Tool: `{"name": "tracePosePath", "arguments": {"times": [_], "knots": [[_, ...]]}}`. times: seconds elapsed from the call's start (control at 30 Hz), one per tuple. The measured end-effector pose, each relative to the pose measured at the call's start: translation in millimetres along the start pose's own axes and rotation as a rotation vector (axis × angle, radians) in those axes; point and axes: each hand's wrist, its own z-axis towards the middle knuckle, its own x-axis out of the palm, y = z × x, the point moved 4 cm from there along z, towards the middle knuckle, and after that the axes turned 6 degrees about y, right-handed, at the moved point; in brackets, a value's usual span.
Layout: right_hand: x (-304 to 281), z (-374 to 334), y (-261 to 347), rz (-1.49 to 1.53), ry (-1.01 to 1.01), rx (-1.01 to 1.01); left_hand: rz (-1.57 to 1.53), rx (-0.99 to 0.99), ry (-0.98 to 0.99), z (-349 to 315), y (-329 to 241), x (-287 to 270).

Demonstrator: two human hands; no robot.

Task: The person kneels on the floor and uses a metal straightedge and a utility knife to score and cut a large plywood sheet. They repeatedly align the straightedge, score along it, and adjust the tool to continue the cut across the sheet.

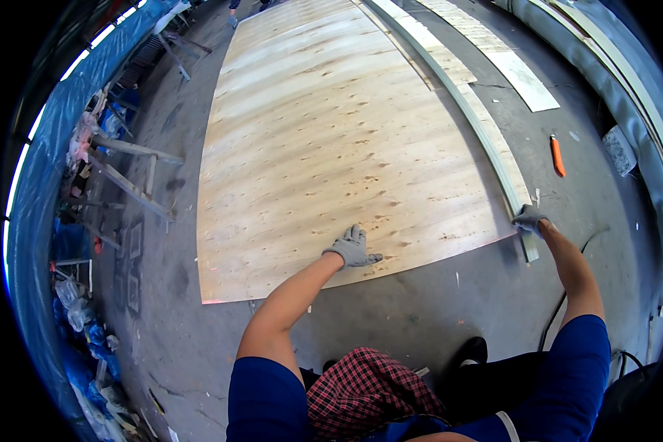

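A large sheet of pale veneer plywood point(295, 162), dotted with brown knots, lies on the floor before me. My left hand point(354, 247), in a grey glove, rests on it near the close edge, fingers spread. A long, narrow greenish-grey straight strip point(470, 112) runs along the sheet's right side and sticks out past its near edge. My right hand point(532, 219), gloved too, grips the strip near its close end; part of the fingers is hidden. Under and beside the strip shows a narrow band of plywood point(502, 147).
An orange-handled tool point(558, 155) lies on the floor at right, near a separate plywood strip point(519, 77). Wooden trestles point(136, 180) and blue sheeting point(48, 177) line the left. A dark cable point(557, 317) curves beside my right leg. Another person's hand point(233, 21) is at the far left corner.
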Motion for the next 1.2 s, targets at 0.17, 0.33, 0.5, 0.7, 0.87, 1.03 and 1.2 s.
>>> {"name": "tracePosePath", "arguments": {"times": [0.17, 0.33, 0.5, 0.7, 0.87, 1.03, 1.2], "knots": [[60, -54, 81, 0.299, 0.042, -0.154, -0.012, -0.037, 0.027, -3, -4, -7], [75, -130, 161, 0.357, 0.048, -0.347, -0.228, 0.057, 0.177, -4, -39, -45], [88, -209, 164, 0.352, 0.098, -0.418, -1.138, 0.512, -0.218, 43, -57, -33], [116, -258, 39, 0.552, 0.144, -0.343, -1.760, 0.490, 0.071, 47, -187, -48], [132, -324, -26, 0.312, 0.031, -0.177, -1.818, 0.737, 0.388, 32, -260, -37], [166, -309, -48, 0.325, -0.021, -0.249, -1.632, 0.542, 0.337, 33, -248, -15], [160, -295, 17, 0.570, 0.132, -0.178, -1.573, 0.489, 0.294, 19, -212, -17]]}}
